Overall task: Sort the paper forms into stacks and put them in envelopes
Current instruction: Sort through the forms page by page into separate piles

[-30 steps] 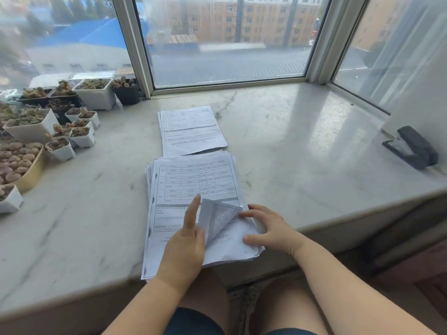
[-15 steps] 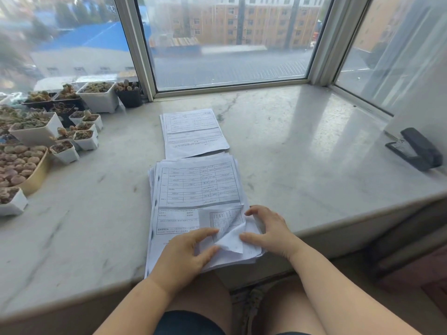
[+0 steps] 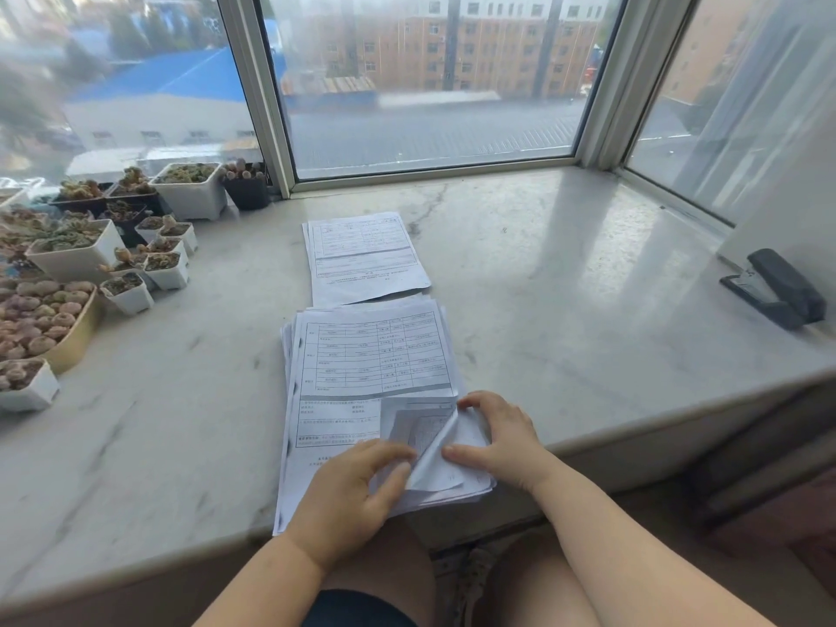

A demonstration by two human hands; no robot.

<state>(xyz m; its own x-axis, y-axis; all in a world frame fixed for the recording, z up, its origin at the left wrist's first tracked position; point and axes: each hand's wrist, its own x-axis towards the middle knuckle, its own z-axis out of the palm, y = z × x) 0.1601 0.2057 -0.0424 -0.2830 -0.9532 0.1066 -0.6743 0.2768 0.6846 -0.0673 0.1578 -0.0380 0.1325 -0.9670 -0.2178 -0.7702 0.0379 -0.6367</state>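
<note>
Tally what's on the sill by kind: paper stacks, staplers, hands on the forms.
Paper stacks: 2, the near stack and the far stack.
Staplers: 1, the black stapler.
Hands on the forms: 2, the left hand and the right hand.
Total: 5.

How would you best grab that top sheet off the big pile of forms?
Take the top sheet by its near right corner, coming from the pile's near edge. That corner is already curled up off the big pile, pinched by the left hand, while the right hand presses the sheets beneath.
</note>
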